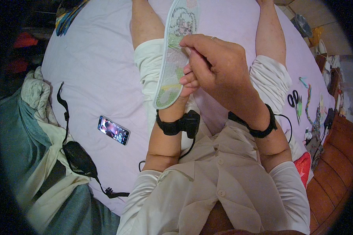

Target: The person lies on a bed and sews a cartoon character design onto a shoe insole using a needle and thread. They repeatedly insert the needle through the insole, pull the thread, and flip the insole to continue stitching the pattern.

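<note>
A shoe insole (pixel 172 67) with pale blue edging is held up in front of me. Its mesh face carries partly coloured cross-stitch in green, yellow and pink, with dark printed marks near the top. My left hand (pixel 189 83) grips it from behind; its fingers show at the right edge, and the rest is hidden behind the insole. My right hand (pixel 220 61) is over the insole's right side, thumb and index fingertips pinched together at the stitched face. Whether a needle or thread sits in that pinch is too small to see. A ring is on one finger of that hand.
On the lilac bedsheet (pixel 85 58) lie a lit smartphone (pixel 113 130) and a black strapped pouch (pixel 80 158) to the left. Scissors (pixel 296 105) and braided coloured thread (pixel 309 102) are at the right. Black wrist straps (pixel 172 125) with cables are on both wrists.
</note>
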The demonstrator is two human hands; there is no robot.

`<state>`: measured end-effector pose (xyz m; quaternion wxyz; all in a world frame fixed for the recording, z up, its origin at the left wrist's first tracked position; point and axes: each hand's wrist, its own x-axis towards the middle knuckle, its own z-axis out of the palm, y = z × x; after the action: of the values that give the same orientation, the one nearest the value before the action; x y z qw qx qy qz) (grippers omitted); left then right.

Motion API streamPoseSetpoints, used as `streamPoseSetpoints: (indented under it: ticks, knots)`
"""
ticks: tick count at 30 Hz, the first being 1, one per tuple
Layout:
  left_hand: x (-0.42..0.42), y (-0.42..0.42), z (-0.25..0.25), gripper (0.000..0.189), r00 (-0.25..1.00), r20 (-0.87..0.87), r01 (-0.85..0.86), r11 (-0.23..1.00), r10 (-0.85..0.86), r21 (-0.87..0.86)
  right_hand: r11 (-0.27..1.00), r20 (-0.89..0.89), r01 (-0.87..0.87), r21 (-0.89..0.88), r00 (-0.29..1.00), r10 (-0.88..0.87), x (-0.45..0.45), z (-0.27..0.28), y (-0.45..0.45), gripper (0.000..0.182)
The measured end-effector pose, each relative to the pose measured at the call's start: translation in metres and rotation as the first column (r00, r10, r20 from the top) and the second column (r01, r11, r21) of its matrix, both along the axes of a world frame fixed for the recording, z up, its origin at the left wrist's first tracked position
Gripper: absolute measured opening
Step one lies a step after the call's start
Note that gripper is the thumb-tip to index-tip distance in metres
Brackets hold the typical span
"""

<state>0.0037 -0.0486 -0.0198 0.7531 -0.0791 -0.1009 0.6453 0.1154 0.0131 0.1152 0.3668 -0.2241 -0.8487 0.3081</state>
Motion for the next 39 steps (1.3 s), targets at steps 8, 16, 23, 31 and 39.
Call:
streamPoseSetpoints:
  ticks: [8, 16, 23, 31, 39]
  knots:
    - [0.003, 0.015, 0.071, 0.027, 0.879, -0.446, -0.235, 0.967, 0.167, -0.101, 0.980, -0.142, -0.096, -0.174, 0.987, 0.072, 0.008, -0.002, 0.011, 0.012]
    - [-0.003, 0.027, 0.061, 0.024, 0.556, -0.790, -0.358, 0.932, 0.260, 0.055, 0.915, -0.103, -0.117, -0.385, 0.991, 0.083, 0.012, -0.008, 0.014, 0.012]
    - [0.002, 0.024, 0.080, 0.017, 0.436, -0.849, -0.416, 0.903, 0.299, 0.104, 0.826, -0.112, -0.042, -0.562, 0.993, -0.026, 0.010, -0.019, 0.013, 0.016]
    - [-0.002, 0.025, 0.068, 0.019, 0.204, -0.954, -0.498, 0.862, 0.221, 0.093, 0.913, 0.052, 0.148, 0.380, 0.982, -0.180, 0.004, -0.032, 0.020, 0.014]
    - [-0.011, 0.024, 0.067, 0.020, 0.046, -0.983, -0.633, 0.766, 0.177, 0.109, 0.894, -0.258, -0.204, -0.398, 0.961, 0.104, 0.004, 0.022, 0.002, 0.011]
